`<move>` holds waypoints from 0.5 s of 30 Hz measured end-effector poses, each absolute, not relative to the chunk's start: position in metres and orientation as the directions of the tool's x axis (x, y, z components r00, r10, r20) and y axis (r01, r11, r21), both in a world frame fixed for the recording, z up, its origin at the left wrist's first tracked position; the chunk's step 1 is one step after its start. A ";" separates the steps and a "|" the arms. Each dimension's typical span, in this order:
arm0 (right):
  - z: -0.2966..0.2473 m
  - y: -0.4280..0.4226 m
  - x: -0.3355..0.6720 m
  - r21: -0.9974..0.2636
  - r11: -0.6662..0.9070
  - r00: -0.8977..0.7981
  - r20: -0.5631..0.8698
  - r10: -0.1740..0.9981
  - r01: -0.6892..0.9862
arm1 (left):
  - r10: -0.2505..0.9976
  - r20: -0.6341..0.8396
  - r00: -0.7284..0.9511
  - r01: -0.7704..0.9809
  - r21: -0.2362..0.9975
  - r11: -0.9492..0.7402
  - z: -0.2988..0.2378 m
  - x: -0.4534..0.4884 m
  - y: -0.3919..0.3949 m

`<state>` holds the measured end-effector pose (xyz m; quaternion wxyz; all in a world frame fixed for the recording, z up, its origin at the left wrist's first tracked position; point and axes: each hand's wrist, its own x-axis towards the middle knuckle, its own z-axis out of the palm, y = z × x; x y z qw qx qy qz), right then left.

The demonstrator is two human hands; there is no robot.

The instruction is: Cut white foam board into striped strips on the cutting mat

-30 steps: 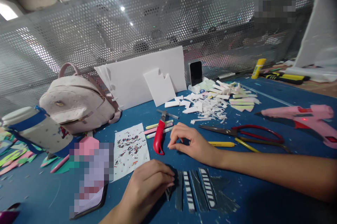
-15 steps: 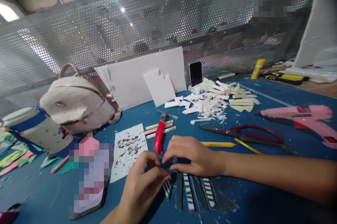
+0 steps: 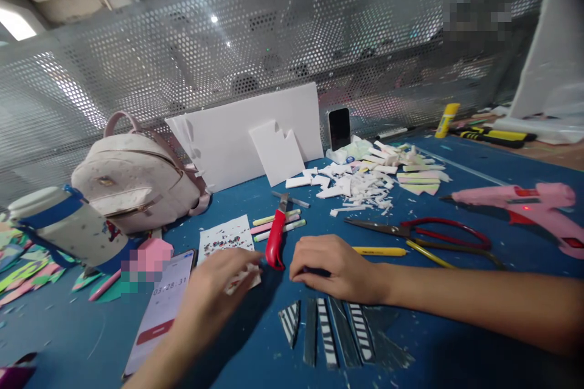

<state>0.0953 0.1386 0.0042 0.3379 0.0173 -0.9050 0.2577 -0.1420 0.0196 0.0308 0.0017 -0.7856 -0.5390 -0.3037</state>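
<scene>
My left hand, smeared by motion, hovers over a white sheet with small coloured bits. Its thumb and fingers look apart, and the sheet shows between them. On the blue table, my right hand rests with curled fingers; whatever is inside them, if anything, is hidden. A red-handled cutter lies between both hands. Below my right hand sit a striped black-and-white triangular piece, plain dark strips, striped strips and a dark clear-edged scrap.
A phone showing a timer lies by my left forearm. Scissors, a yellow pen and a pink glue gun lie to the right. White scraps, a bag and a tumbler stand farther back.
My left hand has moved left and up, away from the striped triangular piece to the sheet of bits. My right hand stays put, its fingers curled further in.
</scene>
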 end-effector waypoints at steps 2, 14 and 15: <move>0.005 0.139 0.096 -0.489 0.850 -0.770 0.614 0.173 -0.198 | 0.922 0.381 0.063 0.926 0.322 -0.196 0.046 -0.172 0.024; 0.006 0.138 0.095 -0.501 0.845 -0.781 0.597 0.184 -0.184 | 0.985 -0.050 -0.164 0.979 0.112 0.168 0.058 -0.206 0.027; 0.006 0.138 0.095 -0.502 0.845 -0.783 0.594 0.184 -0.182 | 0.983 -0.058 -0.172 0.979 0.104 0.178 0.060 -0.204 0.027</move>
